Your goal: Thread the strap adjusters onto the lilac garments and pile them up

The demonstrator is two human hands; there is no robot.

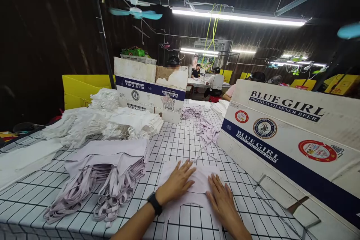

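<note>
A pale lilac strapped garment (197,174) lies spread on the checked tabletop in front of me, its thin straps trailing toward the near edge. My left hand (180,180), with a dark watch on the wrist, rests flat on its left part, fingers stretched out. On the garment's right side lies my right hand (222,198), also flat with the fingers extended. Neither hand grips anything. To the left sits a thick stack of similar lilac garments (112,153), their straps hanging in loops toward the table's front.
Piles of white garments (132,120) lie at the back left. A BLUE GIRL carton (149,90) stands behind them, and a larger carton panel (281,123) leans on the right beside a metal wire frame (287,210). More lilac pieces (208,131) lie farther back. People sit beyond.
</note>
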